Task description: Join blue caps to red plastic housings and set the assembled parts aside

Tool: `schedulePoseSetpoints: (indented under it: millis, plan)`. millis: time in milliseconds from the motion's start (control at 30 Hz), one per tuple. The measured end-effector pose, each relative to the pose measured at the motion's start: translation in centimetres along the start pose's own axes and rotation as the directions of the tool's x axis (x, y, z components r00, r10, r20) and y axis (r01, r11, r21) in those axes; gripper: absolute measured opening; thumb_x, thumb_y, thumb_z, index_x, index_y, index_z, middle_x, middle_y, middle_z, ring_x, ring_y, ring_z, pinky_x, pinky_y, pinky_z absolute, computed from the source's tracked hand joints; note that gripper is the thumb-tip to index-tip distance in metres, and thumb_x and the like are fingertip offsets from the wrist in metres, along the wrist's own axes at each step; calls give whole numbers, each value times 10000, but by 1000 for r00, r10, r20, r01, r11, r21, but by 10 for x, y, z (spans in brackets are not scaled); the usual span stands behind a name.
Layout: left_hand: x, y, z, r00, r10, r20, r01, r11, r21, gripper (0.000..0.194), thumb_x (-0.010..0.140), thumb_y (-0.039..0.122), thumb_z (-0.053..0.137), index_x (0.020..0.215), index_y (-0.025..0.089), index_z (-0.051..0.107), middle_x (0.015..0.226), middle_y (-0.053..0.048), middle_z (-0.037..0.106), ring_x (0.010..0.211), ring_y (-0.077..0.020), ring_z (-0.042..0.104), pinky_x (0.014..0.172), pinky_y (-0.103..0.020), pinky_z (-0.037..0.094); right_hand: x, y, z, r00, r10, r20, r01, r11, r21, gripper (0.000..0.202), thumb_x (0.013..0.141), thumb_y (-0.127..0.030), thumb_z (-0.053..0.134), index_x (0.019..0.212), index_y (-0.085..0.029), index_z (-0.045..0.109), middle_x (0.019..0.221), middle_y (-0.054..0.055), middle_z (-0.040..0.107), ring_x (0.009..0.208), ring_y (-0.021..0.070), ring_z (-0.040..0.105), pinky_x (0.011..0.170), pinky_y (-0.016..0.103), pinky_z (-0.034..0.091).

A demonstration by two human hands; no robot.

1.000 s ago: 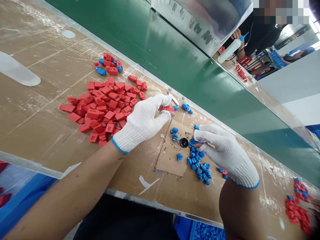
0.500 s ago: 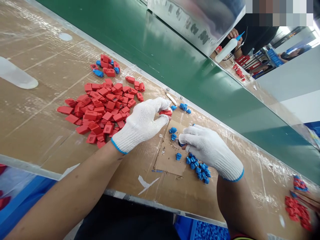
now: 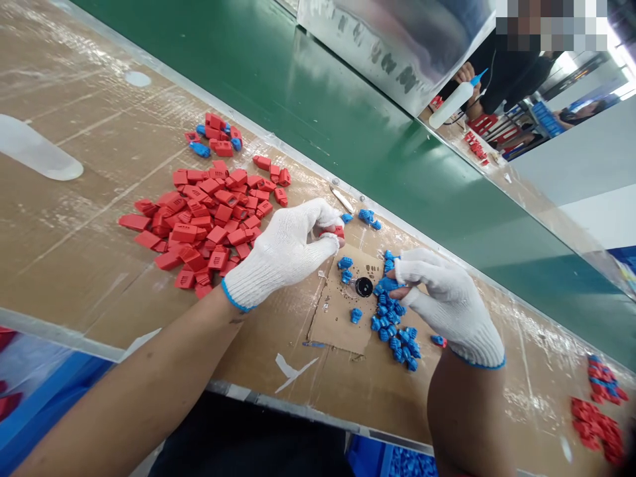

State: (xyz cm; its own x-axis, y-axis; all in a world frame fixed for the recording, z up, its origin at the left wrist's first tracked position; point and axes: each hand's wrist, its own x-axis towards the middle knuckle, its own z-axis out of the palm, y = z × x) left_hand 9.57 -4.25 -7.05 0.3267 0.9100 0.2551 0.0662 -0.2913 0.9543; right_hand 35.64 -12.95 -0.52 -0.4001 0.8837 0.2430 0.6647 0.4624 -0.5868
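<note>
My left hand [image 3: 293, 245], in a white knit glove with bare fingertips, pinches a small red plastic block [image 3: 338, 232] above the table. To its left lies a big pile of similar red blocks [image 3: 203, 222]. My right hand [image 3: 447, 301], gloved the same way, has its thumb and fingertips closed around a blue plastic piece [image 3: 385, 286] at the top of a heap of blue pieces [image 3: 397, 324]. Beside that heap, a small round black dish [image 3: 364, 287] sits on a stained cardboard sheet [image 3: 332, 318], with a few more blue pieces around it.
A white pen-like knife [image 3: 342, 199] lies by the green partition [image 3: 298, 112]. A white bottle [image 3: 37, 149] rests at far left. Mixed red and blue parts [image 3: 603, 381] lie at far right. Across the partition, another person's hand holds a blue-tipped bottle [image 3: 452, 105].
My right hand has moved right from the black dish to the blue heap, uncovering the dish. My left hand keeps the red block in nearly the same place.
</note>
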Motion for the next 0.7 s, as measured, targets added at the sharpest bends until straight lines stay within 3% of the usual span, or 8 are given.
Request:
schedulePoseSetpoints:
  millis: [133,233,367,533,700]
  plan:
    - [-5,9,11,991,-126,55,137,919,-369,186,791,187,780,760,190,597,879,-47,764,786,-157,699,689,-292,561,-8,4,4,969,47,-242,-29,997,77,129,898,-179,798,948,-283,741,887,-11,700,793,182,667,705,328,557]
    - [-9,17,21,972,-201,118,233,806,-544,190,774,198,815,799,180,628,903,-48,774,677,-114,659,600,-254,541,-10,6,10,938,70,-339,-14,986,164,85,943,-273,792,1013,-294,748,910,-1,683,818,188,641,749,352,554]
    - [-15,20,30,939,-257,227,343,692,-635,253,721,183,864,838,177,639,826,-27,766,572,-92,634,546,-230,542,-10,4,14,922,99,-374,7,963,271,135,977,-392,791,1060,-299,740,979,21,704,881,208,662,798,385,585]
    - [-22,16,39,922,-259,287,386,646,-658,268,717,165,909,881,166,697,842,-49,789,732,-159,748,673,-267,644,-8,-9,20,920,152,-360,0,922,388,216,972,-473,796,1047,-283,726,1066,56,755,992,254,738,873,443,649]
    - [-27,13,44,937,-153,315,344,561,-753,325,744,272,983,893,180,709,831,-22,781,706,-135,732,650,-241,627,-4,-21,28,920,121,-373,4,948,317,149,947,-352,819,1018,-267,720,1095,51,790,975,242,777,858,419,658]
